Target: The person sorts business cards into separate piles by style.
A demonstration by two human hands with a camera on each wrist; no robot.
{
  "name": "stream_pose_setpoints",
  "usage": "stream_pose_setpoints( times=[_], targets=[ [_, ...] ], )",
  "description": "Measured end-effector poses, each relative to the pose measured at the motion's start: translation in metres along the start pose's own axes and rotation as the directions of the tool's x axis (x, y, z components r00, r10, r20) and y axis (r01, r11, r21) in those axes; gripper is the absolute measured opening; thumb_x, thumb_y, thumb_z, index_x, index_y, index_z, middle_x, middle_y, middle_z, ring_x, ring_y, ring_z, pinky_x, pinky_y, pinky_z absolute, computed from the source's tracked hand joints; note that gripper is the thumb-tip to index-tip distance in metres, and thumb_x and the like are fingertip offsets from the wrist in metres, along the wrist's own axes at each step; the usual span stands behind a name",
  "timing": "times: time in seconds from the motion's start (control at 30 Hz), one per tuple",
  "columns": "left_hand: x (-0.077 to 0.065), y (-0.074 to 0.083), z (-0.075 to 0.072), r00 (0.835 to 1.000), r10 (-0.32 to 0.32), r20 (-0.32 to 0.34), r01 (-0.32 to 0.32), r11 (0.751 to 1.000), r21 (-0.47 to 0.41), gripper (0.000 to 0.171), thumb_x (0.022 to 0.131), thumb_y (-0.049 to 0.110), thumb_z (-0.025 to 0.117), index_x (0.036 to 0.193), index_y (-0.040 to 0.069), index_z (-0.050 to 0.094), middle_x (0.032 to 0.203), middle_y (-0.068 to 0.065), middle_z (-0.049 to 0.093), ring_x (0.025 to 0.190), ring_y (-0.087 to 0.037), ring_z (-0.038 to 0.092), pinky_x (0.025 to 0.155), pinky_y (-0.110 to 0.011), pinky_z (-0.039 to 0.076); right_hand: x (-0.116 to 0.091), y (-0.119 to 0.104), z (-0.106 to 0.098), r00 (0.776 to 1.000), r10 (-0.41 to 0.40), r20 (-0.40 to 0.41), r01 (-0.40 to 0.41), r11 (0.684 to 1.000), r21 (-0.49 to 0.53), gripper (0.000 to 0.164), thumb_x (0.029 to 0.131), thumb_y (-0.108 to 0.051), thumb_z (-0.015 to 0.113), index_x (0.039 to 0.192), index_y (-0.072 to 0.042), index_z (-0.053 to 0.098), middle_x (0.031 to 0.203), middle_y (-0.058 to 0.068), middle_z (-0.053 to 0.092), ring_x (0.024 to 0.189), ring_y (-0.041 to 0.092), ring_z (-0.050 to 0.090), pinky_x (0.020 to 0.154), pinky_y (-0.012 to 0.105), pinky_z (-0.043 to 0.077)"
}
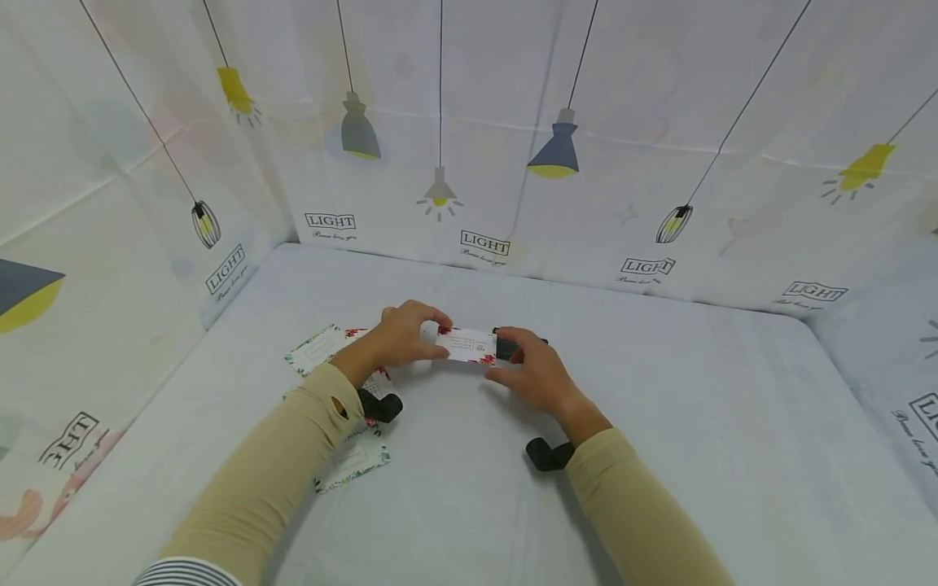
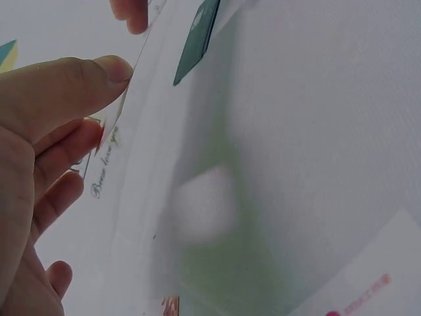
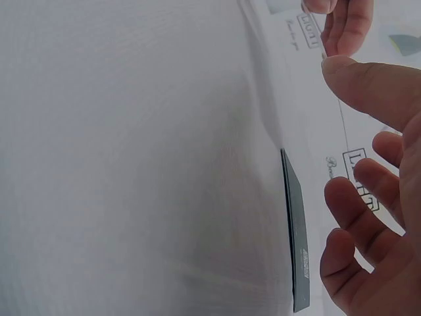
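A white printed card with red flowers at its corners (image 1: 466,345) is held level above the table between both hands. My left hand (image 1: 399,335) pinches its left end between thumb and fingers. At the other end, my right hand (image 1: 538,370) holds the card by its edges, thumb below and forefinger above. In both wrist views the card shows nearly edge-on, with the left thumb (image 2: 112,69) and the right thumb (image 3: 342,76) against it. Partly behind the right hand lies a flat dark green box (image 3: 299,243).
Left of the hands, cards lie on the white table (image 1: 696,423): a green-leafed card (image 1: 315,350) at the back, another green-leafed card (image 1: 355,464) nearer, and red-flowered ones partly under the left forearm. A curtain printed with lamps (image 1: 410,187) hangs behind the table.
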State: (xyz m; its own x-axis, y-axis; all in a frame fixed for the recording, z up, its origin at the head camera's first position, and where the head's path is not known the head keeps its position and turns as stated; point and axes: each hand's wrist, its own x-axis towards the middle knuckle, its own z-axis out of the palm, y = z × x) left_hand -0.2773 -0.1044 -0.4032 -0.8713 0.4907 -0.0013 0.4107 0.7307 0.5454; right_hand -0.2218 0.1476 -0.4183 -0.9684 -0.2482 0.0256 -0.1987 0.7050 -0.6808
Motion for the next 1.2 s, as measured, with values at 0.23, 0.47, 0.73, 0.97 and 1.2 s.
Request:
stream_pose_setpoints(
  times=[0.23, 0.47, 0.73, 0.97, 1.2],
  targets=[
    [0.003, 0.012, 0.008, 1.000, -0.005, 0.028, 0.005, 1.000, 0.000, 0.046, 0.086, 0.035, 0.079, 0.128, 0.020, 0.066, 0.133, 0.000, 0.058, 0.134, -0.023, 0.040, 0.104, -0.050, 0.024, -0.003, 0.008, -0.005, 1.000, 0.024, -0.006, -0.025, 1.000, -0.019, 0.063, 0.088, -0.028, 0.076, 0.144, -0.013, 0.053, 0.116, 0.010, 0.062, 0.098, 0.027, 0.055, 0.081, 0.041, 0.046],
    [0.011, 0.022, 0.017, 1.000, -0.002, 0.026, 0.002, 1.000, 0.009, 0.047, 0.086, 0.037, 0.079, 0.128, 0.022, 0.066, 0.134, 0.001, 0.059, 0.136, -0.023, 0.040, 0.106, -0.052, 0.024, -0.008, 0.017, -0.015, 1.000, 0.021, -0.023, -0.022, 0.999, -0.041, 0.059, 0.089, -0.027, 0.076, 0.142, -0.010, 0.055, 0.113, 0.011, 0.061, 0.095, 0.026, 0.054, 0.078, 0.039, 0.046],
    [0.023, 0.038, 0.029, 1.000, 0.029, 0.004, -0.028, 0.999, -0.023, 0.045, 0.086, 0.036, 0.079, 0.126, 0.022, 0.067, 0.132, 0.002, 0.060, 0.134, -0.021, 0.040, 0.105, -0.050, 0.024, -0.018, 0.029, -0.037, 0.998, 0.020, -0.051, -0.024, 0.997, -0.072, 0.059, 0.087, -0.030, 0.078, 0.140, -0.012, 0.057, 0.117, 0.014, 0.061, 0.101, 0.031, 0.055, 0.075, 0.040, 0.046],
    [0.037, 0.061, 0.041, 0.998, 0.069, 0.013, -0.069, 0.998, -0.005, 0.044, 0.086, 0.037, 0.079, 0.125, 0.022, 0.067, 0.130, 0.004, 0.061, 0.133, -0.019, 0.041, 0.104, -0.049, 0.026, -0.028, 0.046, -0.056, 0.997, 0.044, -0.069, -0.050, 0.994, -0.096, 0.059, 0.088, -0.032, 0.076, 0.140, -0.012, 0.057, 0.130, 0.016, 0.059, 0.112, 0.034, 0.053, 0.083, 0.049, 0.048],
    [0.052, 0.081, 0.055, 0.995, 0.093, 0.032, -0.093, 0.996, 0.004, 0.044, 0.087, 0.038, 0.078, 0.127, 0.023, 0.067, 0.132, 0.002, 0.061, 0.133, -0.018, 0.040, 0.105, -0.049, 0.026, -0.040, 0.063, -0.075, 0.994, 0.080, -0.075, -0.089, 0.989, -0.115, 0.062, 0.089, -0.035, 0.076, 0.141, -0.010, 0.055, 0.129, 0.018, 0.058, 0.112, 0.036, 0.053, 0.079, 0.048, 0.050]
  ],
)
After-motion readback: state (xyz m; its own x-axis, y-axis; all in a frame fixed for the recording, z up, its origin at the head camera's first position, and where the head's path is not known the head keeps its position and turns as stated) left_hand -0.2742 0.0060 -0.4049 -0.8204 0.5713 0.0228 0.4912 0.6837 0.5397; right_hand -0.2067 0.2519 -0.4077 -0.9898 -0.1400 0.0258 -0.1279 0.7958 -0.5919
